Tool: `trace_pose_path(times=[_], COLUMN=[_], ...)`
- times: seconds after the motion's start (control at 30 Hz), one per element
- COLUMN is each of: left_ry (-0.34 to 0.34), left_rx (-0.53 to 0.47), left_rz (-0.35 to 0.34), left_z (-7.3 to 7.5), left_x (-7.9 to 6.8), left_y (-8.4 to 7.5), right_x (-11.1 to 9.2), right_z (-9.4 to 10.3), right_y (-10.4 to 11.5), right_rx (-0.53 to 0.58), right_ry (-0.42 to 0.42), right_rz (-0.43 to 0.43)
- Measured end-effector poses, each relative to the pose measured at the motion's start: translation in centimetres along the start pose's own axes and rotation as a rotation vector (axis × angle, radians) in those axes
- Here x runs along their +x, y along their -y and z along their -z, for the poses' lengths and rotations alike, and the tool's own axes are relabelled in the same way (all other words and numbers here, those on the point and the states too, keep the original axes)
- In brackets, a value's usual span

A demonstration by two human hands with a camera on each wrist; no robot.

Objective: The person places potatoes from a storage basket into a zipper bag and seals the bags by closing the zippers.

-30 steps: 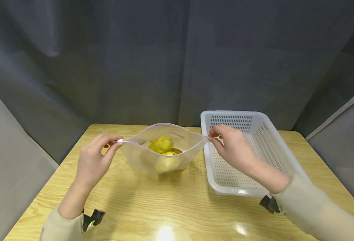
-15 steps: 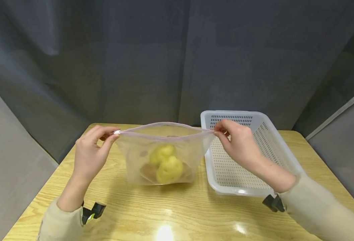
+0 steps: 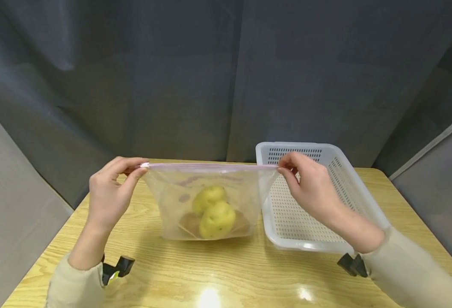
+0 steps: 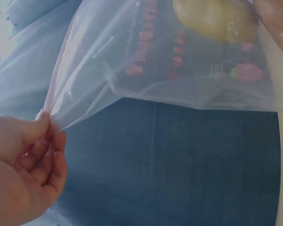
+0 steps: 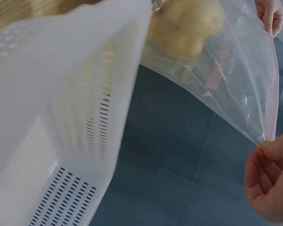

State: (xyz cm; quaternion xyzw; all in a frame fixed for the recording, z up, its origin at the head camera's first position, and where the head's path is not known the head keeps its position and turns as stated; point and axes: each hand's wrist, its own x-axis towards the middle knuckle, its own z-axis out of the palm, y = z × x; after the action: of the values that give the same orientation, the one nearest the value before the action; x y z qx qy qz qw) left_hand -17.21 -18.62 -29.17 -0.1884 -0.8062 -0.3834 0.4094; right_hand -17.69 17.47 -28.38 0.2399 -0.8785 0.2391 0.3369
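Observation:
A translucent zip bag [image 3: 172, 201] with a pink top strip is stretched between both hands in the head view, its mouth drawn into a straight line. Inside lie two lumpy yellow, potato- or pear-like pieces [image 3: 217, 219], with brown rounded pieces [image 3: 190, 222] behind them, blurred by the plastic. My left hand [image 3: 110, 192] pinches the left top corner, where a white slider [image 3: 145, 165] sits. The right top corner is pinched between thumb and fingers of my right hand [image 3: 316, 190]. Red printed marks [image 4: 146, 35] show on the bag in the left wrist view.
A white perforated plastic basket [image 3: 306, 246] stands at the right, beneath my right hand and forearm. The wooden table [image 3: 172, 273] ends at a dark curtain [image 3: 226, 85] behind. Grey panels flank both sides.
The bag's mouth has gone from wide open to a flat line as the hands moved apart and its top edge rose. The front of the bag now faces the head camera.

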Motion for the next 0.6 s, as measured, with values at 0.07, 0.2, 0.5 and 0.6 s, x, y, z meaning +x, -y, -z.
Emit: trace_pose_path(times=[0.07,0.2,0.5,0.6], left_ry=[0.009,0.024,0.013,0.011], left_rx=[-0.003,-0.006,-0.035,-0.041], left_rz=[0.012,0.046,0.131,0.119], left_z=[-0.2,-0.7,-1.0,-1.1], left_x=[-0.3,-1.1,-1.6,-1.6], left_y=[0.2,0.6,0.5,0.5], right_x=[-0.2,-0.5,-0.5,-0.4], right_z=[-0.2,-0.7,-0.6,-0.5], right_y=[-0.2,-0.7,-1.1,-1.0], right_rx=[0.005,0.013,0.024,0.023], right_ry=[-0.004,-0.003,0.007,0.021], right_rz=[0.005,0.013,0.004,-0.006])
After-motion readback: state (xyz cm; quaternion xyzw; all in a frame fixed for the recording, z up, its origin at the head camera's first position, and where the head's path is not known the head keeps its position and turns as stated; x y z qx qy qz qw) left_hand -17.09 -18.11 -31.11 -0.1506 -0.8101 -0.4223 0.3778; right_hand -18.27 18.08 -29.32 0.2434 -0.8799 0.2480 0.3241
